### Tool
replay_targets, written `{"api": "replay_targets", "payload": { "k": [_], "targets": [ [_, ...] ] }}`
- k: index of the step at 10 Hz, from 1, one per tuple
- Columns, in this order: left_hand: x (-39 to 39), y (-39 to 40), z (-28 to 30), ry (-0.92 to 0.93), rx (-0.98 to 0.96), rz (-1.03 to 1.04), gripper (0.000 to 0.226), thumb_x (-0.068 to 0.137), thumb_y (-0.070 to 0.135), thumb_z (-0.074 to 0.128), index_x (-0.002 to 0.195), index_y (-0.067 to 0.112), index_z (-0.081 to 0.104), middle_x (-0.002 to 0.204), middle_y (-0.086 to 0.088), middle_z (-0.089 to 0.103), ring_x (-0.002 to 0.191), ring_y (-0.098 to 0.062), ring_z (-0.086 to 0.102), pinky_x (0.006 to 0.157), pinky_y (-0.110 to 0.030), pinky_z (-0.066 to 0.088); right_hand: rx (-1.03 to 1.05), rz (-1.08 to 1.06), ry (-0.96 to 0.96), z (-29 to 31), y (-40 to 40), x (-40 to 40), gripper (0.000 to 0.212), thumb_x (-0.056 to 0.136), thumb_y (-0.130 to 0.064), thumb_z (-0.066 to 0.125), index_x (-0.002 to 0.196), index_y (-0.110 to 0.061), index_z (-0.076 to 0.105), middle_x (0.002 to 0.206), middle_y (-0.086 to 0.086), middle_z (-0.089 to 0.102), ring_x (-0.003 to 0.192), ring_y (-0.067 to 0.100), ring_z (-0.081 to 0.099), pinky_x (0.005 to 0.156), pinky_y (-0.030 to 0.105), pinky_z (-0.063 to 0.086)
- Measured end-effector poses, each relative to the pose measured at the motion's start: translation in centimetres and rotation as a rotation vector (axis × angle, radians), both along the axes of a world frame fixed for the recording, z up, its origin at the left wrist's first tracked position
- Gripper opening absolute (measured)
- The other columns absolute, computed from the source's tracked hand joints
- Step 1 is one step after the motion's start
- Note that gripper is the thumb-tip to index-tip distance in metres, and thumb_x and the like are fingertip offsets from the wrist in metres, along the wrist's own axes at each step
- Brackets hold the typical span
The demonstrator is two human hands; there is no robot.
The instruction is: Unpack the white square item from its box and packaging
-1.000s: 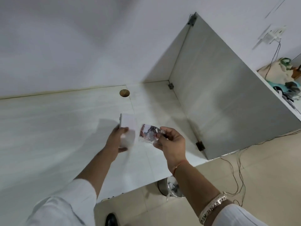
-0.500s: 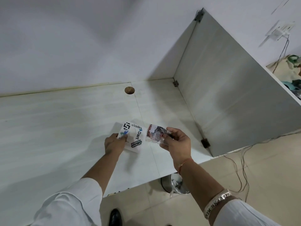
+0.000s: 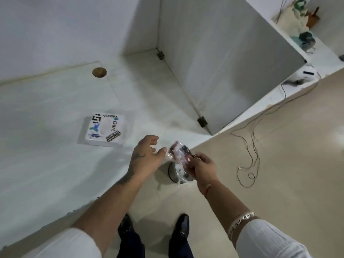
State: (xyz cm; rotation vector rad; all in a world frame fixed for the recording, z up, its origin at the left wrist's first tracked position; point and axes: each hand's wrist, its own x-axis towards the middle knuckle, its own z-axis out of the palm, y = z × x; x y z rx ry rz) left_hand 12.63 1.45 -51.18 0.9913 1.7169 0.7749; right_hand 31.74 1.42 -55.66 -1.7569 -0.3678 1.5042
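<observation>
A white square item (image 3: 104,130) covered in stickers lies flat on the white desk (image 3: 46,146), left of both hands. My left hand (image 3: 147,155) hovers near the desk's front edge with fingers apart, its fingertips close to or touching a small clear plastic packet (image 3: 179,152). The packet holds something red and dark, and my right hand (image 3: 202,165) pinches its right side. Both hands are well clear of the square item.
A round cable hole (image 3: 99,72) sits at the back of the desk. A white partition panel (image 3: 214,62) rises at the right. A bin (image 3: 175,174) stands on the floor under the hands, loose wires (image 3: 249,146) trail across the floor, and clutter (image 3: 301,25) fills the neighbouring desk.
My left hand has let go of the white square item, which now lies on the desk, and has moved right to the packet. The view has tilted down toward the floor.
</observation>
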Motion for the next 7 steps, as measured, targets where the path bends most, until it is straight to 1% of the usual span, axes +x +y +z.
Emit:
{"api": "replay_targets", "payload": {
  "k": [1, 2, 3, 4, 5, 6, 7],
  "targets": [
    [4.8, -1.3, -2.1, -0.023, 0.122, -0.089, 0.026, 0.090, 0.026, 0.072, 0.114, 0.025, 0.064, 0.111, 0.012, 0.068, 0.091, -0.001, 0.066, 0.074, -0.010, 0.048, -0.266, -0.008, -0.438, -7.8, -3.6, 7.3, 0.023, 0.075, -0.026, 0.083, 0.085, -0.012, 0.069, 0.082, 0.020, 0.074, 0.059, 0.023, 0.062, 0.057, 0.031, 0.052],
    [7.3, -1.5, -4.0, -0.090, 0.190, -0.163, 0.018, 0.091, 0.021, 0.071, 0.109, 0.023, 0.066, 0.105, 0.010, 0.070, 0.085, -0.001, 0.066, 0.070, -0.008, 0.048, -0.373, 0.089, -0.615, -13.3, -3.9, 9.8, 0.032, 0.075, -0.038, 0.083, 0.088, -0.015, 0.065, 0.083, 0.010, 0.071, 0.062, 0.018, 0.060, 0.053, 0.027, 0.046],
    [9.3, -0.9, -8.3, -0.113, 0.254, -0.195, 0.013, 0.092, 0.020, 0.070, 0.103, 0.026, 0.067, 0.100, 0.009, 0.072, 0.082, -0.001, 0.066, 0.070, -0.009, 0.049, -0.322, 0.129, -0.632, -22.4, -0.8, 11.5, 0.040, 0.077, -0.042, 0.082, 0.094, -0.013, 0.062, 0.086, 0.009, 0.069, 0.070, 0.024, 0.065, 0.057, 0.030, 0.050],
    [10.2, -0.2, -12.7, -0.098, 0.249, -0.178, 0.012, 0.092, 0.022, 0.070, 0.102, 0.028, 0.067, 0.097, 0.011, 0.072, 0.081, 0.000, 0.064, 0.072, -0.010, 0.049, -0.305, 0.160, -0.639, -30.6, 2.1, 12.5, 0.050, 0.074, -0.046, 0.083, 0.101, -0.012, 0.059, 0.097, 0.016, 0.074, 0.088, 0.034, 0.072, 0.076, 0.037, 0.058],
    [10.8, 0.8, -17.2, -0.083, 0.282, -0.190, 0.014, 0.088, 0.034, 0.066, 0.101, 0.033, 0.066, 0.097, 0.011, 0.072, 0.085, -0.008, 0.069, 0.079, -0.022, 0.055, -0.304, 0.170, -0.538, -36.9, 4.5, 12.3, 0.079, 0.064, -0.051, 0.091, 0.116, -0.004, 0.055, 0.109, 0.016, 0.072, 0.099, 0.036, 0.072, 0.087, 0.043, 0.061],
    [11.3, 1.8, -18.7, -0.067, 0.322, -0.194, 0.013, 0.086, 0.036, 0.065, 0.099, 0.036, 0.065, 0.095, 0.011, 0.071, 0.083, -0.019, 0.073, 0.077, -0.031, 0.059, -0.256, 0.117, -0.480, -37.2, 5.2, 11.1, 0.074, 0.068, -0.047, 0.091, 0.118, -0.003, 0.060, 0.107, 0.016, 0.071, 0.104, 0.034, 0.072, 0.091, 0.041, 0.060],
    [12.0, 2.4, -18.1, -0.071, 0.335, -0.111, 0.010, 0.085, 0.038, 0.064, 0.095, 0.037, 0.065, 0.093, 0.014, 0.069, 0.080, -0.026, 0.073, 0.076, -0.044, 0.062, -0.148, 0.102, -0.545, -33.8, 5.3, 9.7, 0.043, 0.084, -0.036, 0.079, 0.119, -0.012, 0.069, 0.114, 0.012, 0.075, 0.111, 0.033, 0.069, 0.091, 0.031, 0.051]
  ]
}}
